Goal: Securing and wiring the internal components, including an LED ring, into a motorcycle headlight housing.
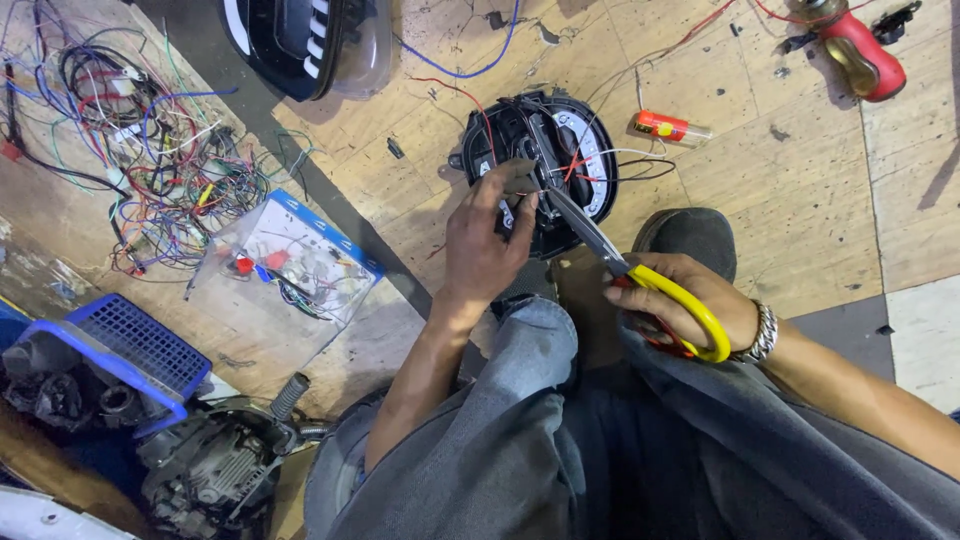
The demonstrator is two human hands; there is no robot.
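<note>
Head view: we look down past our knees at a plywood floor [800,190].
Hidden: our left hand [485,240] covers the near left part of the housing [545,165]; we cannot make out what its fingertips pinch among the wires.
Cut off: the black lamp [300,40] at the top edge, the red tool [860,50] at the top right, and the engine part [215,470] at the bottom left all run out of view.
Hard to make out: the scissor tips are lost among the housing's wires, so we cannot tell whether the blades are apart or together.
Housing: a round black shell lying on the floor just ahead of our knees, with a pale curved band inside and red, white and black wires spilling from it.
Left hand: curled on the housing's near edge, fingers bent in narrow.
Right hand [690,305]: closed around the yellow handles of the scissors [600,240], blades pointing up into the housing.
Shoe [690,240]: dark, just right of the housing.
Left side: a wire tangle [150,150], a clear box [290,260] and a blue basket [130,345].
Small tube [668,127]: red, lying right of the housing.
</note>
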